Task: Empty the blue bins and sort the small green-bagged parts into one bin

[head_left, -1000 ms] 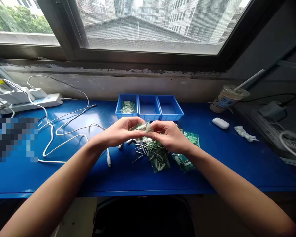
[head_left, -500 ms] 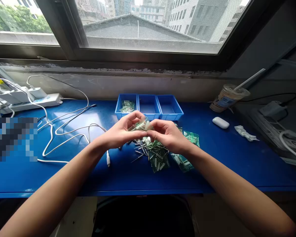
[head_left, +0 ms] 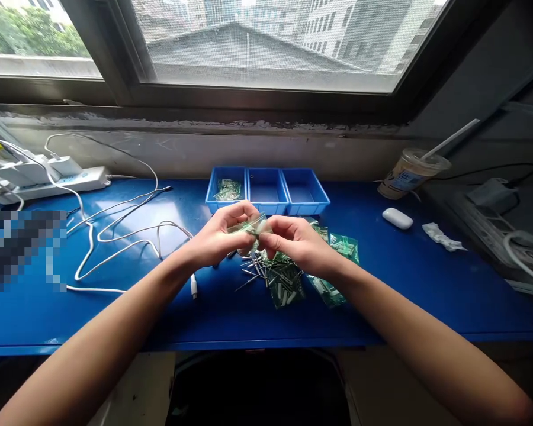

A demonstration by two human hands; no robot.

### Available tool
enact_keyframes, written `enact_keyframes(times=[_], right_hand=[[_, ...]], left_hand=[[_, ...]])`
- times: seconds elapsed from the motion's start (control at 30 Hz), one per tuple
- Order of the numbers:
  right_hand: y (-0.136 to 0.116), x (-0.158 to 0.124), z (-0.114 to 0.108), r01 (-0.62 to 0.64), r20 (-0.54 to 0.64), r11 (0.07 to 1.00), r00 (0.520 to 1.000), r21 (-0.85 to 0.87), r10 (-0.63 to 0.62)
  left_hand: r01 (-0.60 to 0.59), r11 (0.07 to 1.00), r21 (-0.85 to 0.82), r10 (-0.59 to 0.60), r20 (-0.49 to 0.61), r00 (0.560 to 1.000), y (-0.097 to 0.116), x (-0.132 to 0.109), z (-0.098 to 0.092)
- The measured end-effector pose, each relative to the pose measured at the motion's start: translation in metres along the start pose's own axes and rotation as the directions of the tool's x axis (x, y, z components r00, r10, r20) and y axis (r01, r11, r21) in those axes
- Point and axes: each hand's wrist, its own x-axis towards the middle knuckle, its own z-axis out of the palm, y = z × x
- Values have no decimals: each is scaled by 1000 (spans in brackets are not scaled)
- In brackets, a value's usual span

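Note:
A small clear greenish plastic bag (head_left: 251,226) is pinched between both hands above the table. My left hand (head_left: 224,234) is closed on its left part, and my right hand (head_left: 293,241) has its fingertips closed on the right edge. Under the hands lies a pile of thin metal pins (head_left: 254,267). Beside the pins is a green bag with white pieces (head_left: 286,290), and further right are more green bags (head_left: 331,291). Behind the hands stand three joined blue bins (head_left: 266,188); the left one holds similar small bagged parts (head_left: 228,190).
White cables (head_left: 91,245) and a power strip (head_left: 84,178) lie at the left. At the right are a drink cup (head_left: 404,176) with a straw, a white case (head_left: 397,218), crumpled tissue (head_left: 442,237) and another power strip (head_left: 497,228).
The fingertips have shifted slightly on the bag, and the right hand's fingertips have moved a little left. Both hands still hold it.

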Motion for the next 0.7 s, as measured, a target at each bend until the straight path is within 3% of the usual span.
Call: enact_keyframes(times=[0.27,0.43,0.7], right_hand=[[-1,0,1,-25,10,1000,1000,11,25],[-2,-1,2,-33,42,999,999,2,33],[0,-1,2,0,-25,1000,1000,-23,-1]], left_hand=[[-73,997,-22,73,9,997,-5,0,-3],[-38,999,-8,38,32,999,-4,-1,-4],[-69,992,102,75,-64,995,4,1,0]])
